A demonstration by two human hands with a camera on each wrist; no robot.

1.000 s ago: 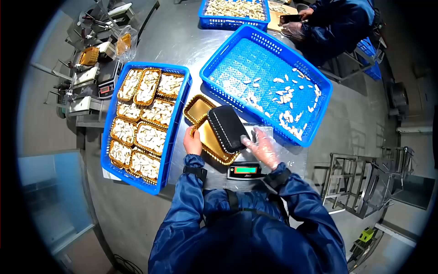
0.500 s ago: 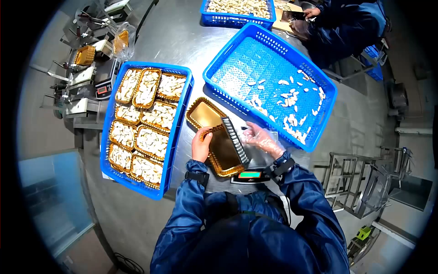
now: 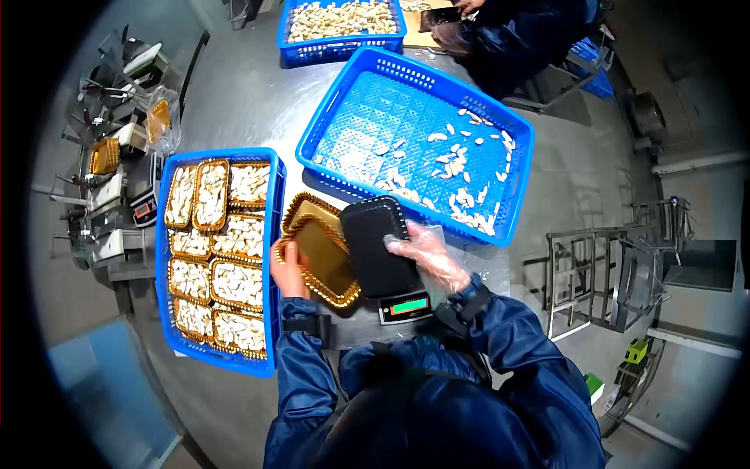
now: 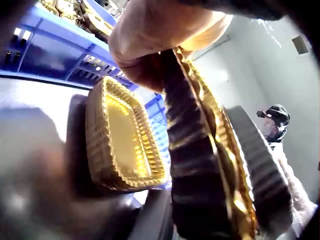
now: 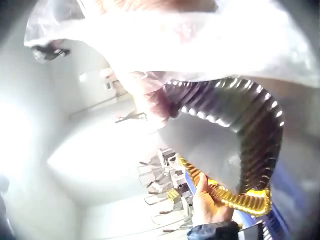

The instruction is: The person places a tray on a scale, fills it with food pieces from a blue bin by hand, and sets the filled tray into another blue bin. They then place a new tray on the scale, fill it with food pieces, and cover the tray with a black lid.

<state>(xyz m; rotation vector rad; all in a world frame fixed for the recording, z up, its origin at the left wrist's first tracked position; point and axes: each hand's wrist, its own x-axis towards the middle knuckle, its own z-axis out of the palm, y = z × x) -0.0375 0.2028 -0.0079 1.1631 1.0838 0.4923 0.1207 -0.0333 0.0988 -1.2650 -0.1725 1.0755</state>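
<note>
My left hand (image 3: 289, 273) grips the edge of a gold fluted tray (image 3: 324, 258), thumb over the rim. The tray is tilted, its shiny inside showing in the head view. In my right hand (image 3: 432, 256), which wears a clear plastic glove, is a black fluted tray (image 3: 379, 244), pinched at its right side. The black tray's flat face shows in the head view, and it overlaps the gold tray's right side. Another gold tray (image 4: 125, 137) rests on the table beyond the held one. A scale (image 3: 405, 307) with a lit green display sits below the black tray.
On the left stands a blue crate (image 3: 275, 187) with several filled gold trays. A larger blue crate (image 3: 351, 109) holds scattered pale pieces; another blue crate (image 3: 340, 47) at the back is heaped with them. At top right, a person (image 3: 516, 47) holds a broad dark blade (image 3: 439, 19).
The black tray tipped onto its edge against the gold tray, then swung back so its flat face shows. Both hands keep their trays. The head view has shifted.
</note>
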